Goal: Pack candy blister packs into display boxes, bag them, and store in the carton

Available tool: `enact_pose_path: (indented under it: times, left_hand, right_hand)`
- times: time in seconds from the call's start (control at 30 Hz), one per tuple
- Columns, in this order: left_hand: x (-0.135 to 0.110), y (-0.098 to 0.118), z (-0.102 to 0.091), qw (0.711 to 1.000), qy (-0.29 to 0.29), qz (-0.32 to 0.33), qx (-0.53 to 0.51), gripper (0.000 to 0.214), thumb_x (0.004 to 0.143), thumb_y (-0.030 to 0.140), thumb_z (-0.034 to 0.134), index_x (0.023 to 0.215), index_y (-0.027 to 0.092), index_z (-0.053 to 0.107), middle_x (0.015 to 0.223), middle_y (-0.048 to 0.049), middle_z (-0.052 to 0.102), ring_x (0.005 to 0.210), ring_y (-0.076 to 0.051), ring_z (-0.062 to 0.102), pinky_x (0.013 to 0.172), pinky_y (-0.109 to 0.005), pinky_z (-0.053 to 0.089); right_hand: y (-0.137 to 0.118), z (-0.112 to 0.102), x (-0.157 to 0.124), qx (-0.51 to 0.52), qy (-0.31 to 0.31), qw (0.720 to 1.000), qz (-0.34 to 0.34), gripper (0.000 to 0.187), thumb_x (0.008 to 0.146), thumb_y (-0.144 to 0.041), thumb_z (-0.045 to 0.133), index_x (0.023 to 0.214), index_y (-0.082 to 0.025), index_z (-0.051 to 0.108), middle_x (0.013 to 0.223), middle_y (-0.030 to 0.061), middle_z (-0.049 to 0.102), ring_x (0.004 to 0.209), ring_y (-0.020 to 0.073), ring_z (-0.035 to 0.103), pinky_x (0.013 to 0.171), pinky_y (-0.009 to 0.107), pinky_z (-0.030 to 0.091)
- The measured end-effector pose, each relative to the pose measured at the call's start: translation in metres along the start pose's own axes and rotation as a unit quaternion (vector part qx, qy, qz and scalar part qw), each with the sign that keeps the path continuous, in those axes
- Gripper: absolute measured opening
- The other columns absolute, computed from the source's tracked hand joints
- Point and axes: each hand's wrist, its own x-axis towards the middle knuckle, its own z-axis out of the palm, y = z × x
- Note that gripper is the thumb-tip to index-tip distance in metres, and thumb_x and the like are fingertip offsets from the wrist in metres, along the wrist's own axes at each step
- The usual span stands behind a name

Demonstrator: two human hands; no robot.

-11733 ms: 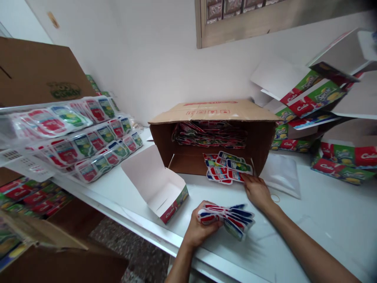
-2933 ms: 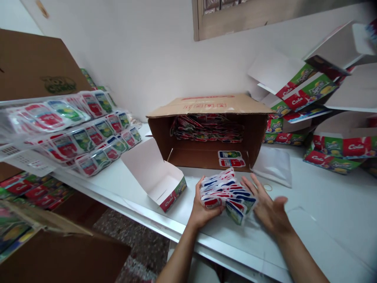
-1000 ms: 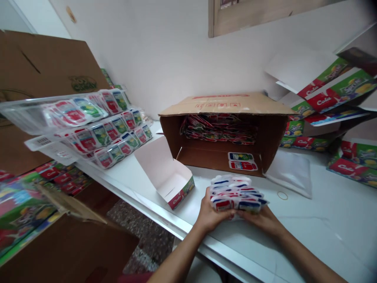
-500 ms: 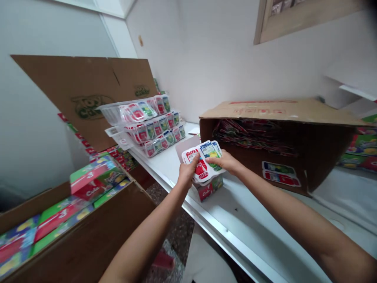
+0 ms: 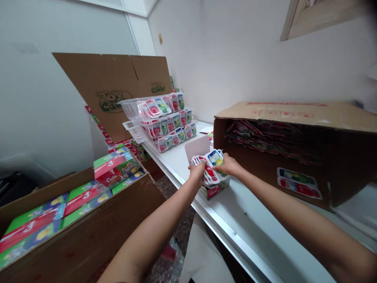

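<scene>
Both hands grip one stack of small printed candy packs (image 5: 212, 167), red, blue and green on white. My left hand (image 5: 196, 173) closes on the stack's left edge and my right hand (image 5: 229, 166) on its right edge. The stack sits low over a small open display box (image 5: 211, 190) with a raised white lid, which stands on the white table (image 5: 247, 224). Its lower part is inside the box.
A large cardboard box (image 5: 294, 145) lies on its side to the right, with packs inside. Clear trays of packs (image 5: 165, 120) are stacked at the table's far left. A floor carton (image 5: 67, 220) of filled display boxes stands at lower left, its flap raised.
My view swung left and both hands carried the gathered stack from the table front over to the small open box and lowered it into the box.
</scene>
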Motion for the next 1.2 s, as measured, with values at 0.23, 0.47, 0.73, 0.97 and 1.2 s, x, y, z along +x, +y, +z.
enact_pose_path:
  times: [0.23, 0.47, 0.73, 0.97, 1.2]
  left_hand:
    - [-0.009, -0.005, -0.004, 0.988, -0.013, 0.051, 0.149, 0.029, 0.091, 0.031, 0.059, 0.116, 0.015, 0.057, 0.112, -0.0079, 0.062, 0.095, -0.020, 0.063, 0.082, -0.040, 0.054]
    - [-0.034, -0.008, -0.022, 0.933, 0.001, 0.262, 0.246, 0.034, 0.074, 0.015, 0.070, 0.106, 0.014, 0.060, 0.127, -0.0217, 0.055, 0.125, -0.039, 0.047, 0.105, -0.049, 0.033]
    - [0.004, -0.015, -0.046, 0.918, 0.056, 0.331, 0.211, 0.049, 0.076, 0.031, 0.068, 0.119, 0.018, 0.048, 0.121, -0.0142, 0.055, 0.121, -0.030, 0.049, 0.105, -0.045, 0.036]
    - [0.045, -0.024, -0.037, 0.956, 0.055, 0.274, 0.090, 0.059, 0.074, 0.034, 0.070, 0.125, 0.017, 0.045, 0.126, -0.0142, 0.053, 0.107, -0.024, 0.058, 0.092, -0.037, 0.046]
    - [0.037, -0.041, -0.032, 0.969, -0.106, 0.221, 0.011, 0.045, 0.085, 0.054, 0.052, 0.094, 0.013, 0.067, 0.090, -0.0095, 0.072, 0.086, -0.024, 0.067, 0.079, -0.035, 0.053]
  right_hand:
    - [-0.007, 0.010, -0.003, -0.138, -0.033, 0.989, -0.040, 0.051, 0.086, -0.039, 0.065, 0.125, -0.011, 0.051, 0.119, 0.0156, 0.062, 0.106, 0.0260, 0.062, 0.090, 0.042, 0.049]
    - [-0.012, 0.017, -0.010, -0.217, -0.032, 0.974, -0.062, 0.063, 0.087, -0.046, 0.061, 0.136, -0.010, 0.043, 0.120, 0.0184, 0.062, 0.106, 0.0272, 0.062, 0.088, 0.040, 0.048]
    - [-0.015, 0.038, -0.015, -0.259, 0.028, 0.959, -0.114, 0.070, 0.091, -0.039, 0.051, 0.146, -0.002, 0.029, 0.133, 0.0316, 0.049, 0.122, 0.0398, 0.046, 0.099, 0.053, 0.032]
    - [-0.012, 0.026, -0.007, -0.208, 0.001, 0.958, -0.198, 0.060, 0.098, -0.042, 0.030, 0.149, -0.010, 0.028, 0.152, 0.0209, 0.031, 0.137, 0.0348, 0.031, 0.109, 0.048, 0.024]
    - [0.003, 0.026, -0.010, -0.156, -0.158, 0.936, -0.272, 0.067, 0.089, -0.035, 0.050, 0.150, -0.016, 0.031, 0.156, 0.0137, 0.028, 0.143, 0.0311, 0.024, 0.115, 0.044, 0.021]
